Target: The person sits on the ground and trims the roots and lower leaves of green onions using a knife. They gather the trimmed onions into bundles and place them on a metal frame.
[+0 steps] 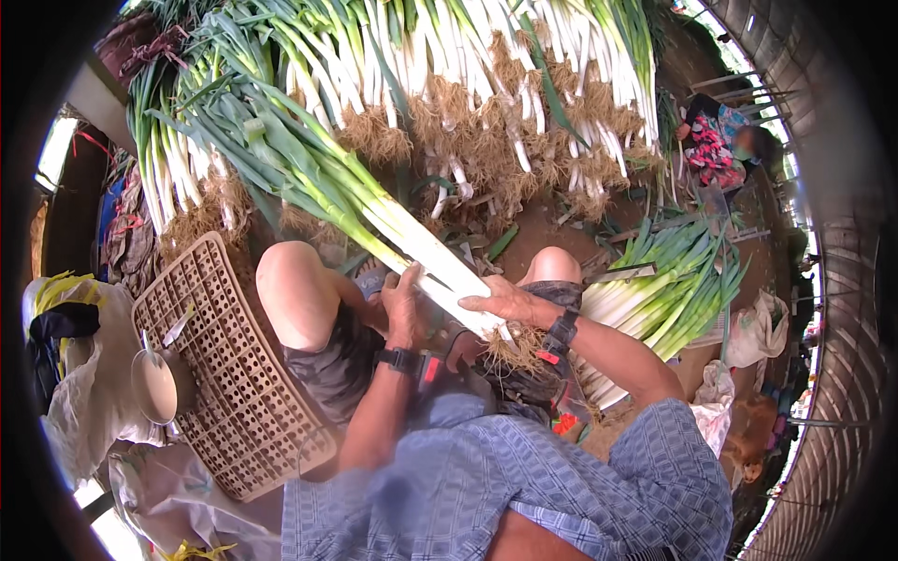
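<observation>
A few thick leeks or large green onions [421, 245] lie slantwise over my lap, their leaves towards the upper left and their brown roots at the lower right. My right hand [508, 301] is closed round the white stalks just above the roots. Against the lower edge of the same stalks, my left hand [403, 298] has its thumb and fingers bent; whether it grips them is hard to tell. Beyond my knees lies a large heap of the same plants [449, 70], roots towards me. Another pile [645, 301], with white stalks and green leaves, rests beside my right knee.
An upturned plastic crate [231, 365] stands at my left, with a round metal-rimmed pan or bowl [156, 389] and a knife-like blade [179, 326]. White sacks [91, 379] lie farther left. A person [722, 140] sits at the upper right, and a brown dog [751, 435] lies at the right.
</observation>
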`<state>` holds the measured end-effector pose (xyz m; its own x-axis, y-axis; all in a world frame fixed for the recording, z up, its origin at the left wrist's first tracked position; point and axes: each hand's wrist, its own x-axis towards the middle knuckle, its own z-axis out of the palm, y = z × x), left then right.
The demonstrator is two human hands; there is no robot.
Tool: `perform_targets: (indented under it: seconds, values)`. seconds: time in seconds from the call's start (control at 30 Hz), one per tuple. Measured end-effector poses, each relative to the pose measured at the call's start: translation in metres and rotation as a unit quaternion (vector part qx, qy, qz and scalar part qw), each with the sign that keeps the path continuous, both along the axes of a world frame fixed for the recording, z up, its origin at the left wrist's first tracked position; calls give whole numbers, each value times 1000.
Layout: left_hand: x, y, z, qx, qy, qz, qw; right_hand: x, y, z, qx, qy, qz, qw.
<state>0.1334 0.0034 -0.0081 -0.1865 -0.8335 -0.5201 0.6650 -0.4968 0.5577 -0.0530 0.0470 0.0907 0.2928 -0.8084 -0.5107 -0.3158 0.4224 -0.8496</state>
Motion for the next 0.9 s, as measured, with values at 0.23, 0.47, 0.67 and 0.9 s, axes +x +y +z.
perform_targets:
  seconds: [0.23, 0.47, 0.67, 0.9]
  values:
    - [1, -18, -8, 114, 101, 83, 985, -26, -15, 17, -13, 71, 34, 997]
    - [-5, -15, 24, 23, -51, 84, 995, -74, -43, 128, -30, 217, 44, 975]
    - [4, -46, -21, -15, -139, 109, 984, -126, -24, 131, -137, 248, 98, 954]
    - [24, -89, 109, -49, -35, 122, 991, -185, 16, 151, 29, 252, 11, 967]
